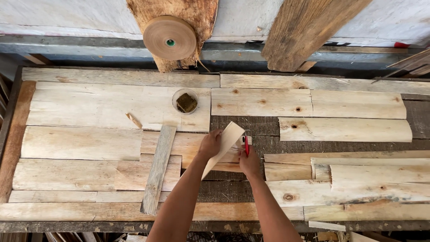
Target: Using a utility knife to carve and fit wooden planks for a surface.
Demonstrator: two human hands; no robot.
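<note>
Left hand (209, 144) fingers pinching a curled wood strip (224, 145), right hand (249, 162) gripping a red knife (246, 145) (blade hidden), desk (251, 130) strewn with boards

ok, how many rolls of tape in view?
1. A brown paper tape roll with a green core stands past the far edge of the bench, against a rough wooden slab, up and left of both hands. Others may be out of frame.

Materials as I see them: thin veneer sheet (222, 148) in my left hand (210, 144), pale matt wood, smooth. Cutter (246, 145) in my right hand (249, 163), glossy red plastic. Bench (242, 190), dark rough weathered wood. Tape roll (169, 37), matt brown paper. Grey batten (158, 168), coarse-grained.
</note>
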